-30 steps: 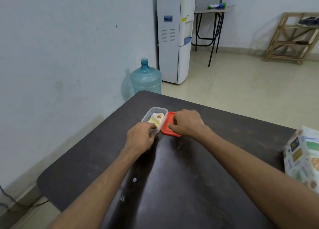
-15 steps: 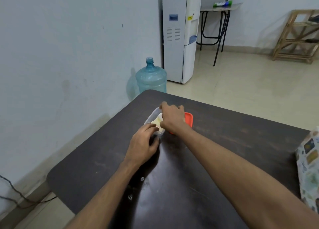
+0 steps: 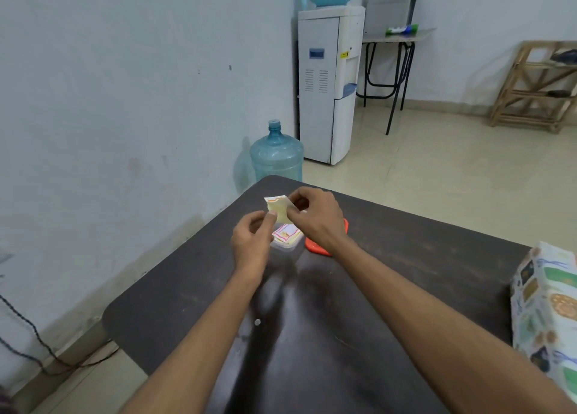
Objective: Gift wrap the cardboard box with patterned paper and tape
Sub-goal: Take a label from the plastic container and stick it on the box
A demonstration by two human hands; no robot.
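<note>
On the dark table (image 3: 390, 288), left hand (image 3: 251, 241) and right hand (image 3: 315, 216) pinch a small yellow card (image 3: 278, 209); the patterned paper-wrapped box (image 3: 544, 304) sits well off right, nearer the right hand.

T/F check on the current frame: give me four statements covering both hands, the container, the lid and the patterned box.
1. The left hand and the right hand both pinch the small yellow sheet. True.
2. The red lid is closed on the clear container. False: it lies on the table beside the open container.
3. The clear container is empty. False: a printed packet lies in it.
4. The patterned box sits at the table's right side, with neither hand touching it. True.
</note>
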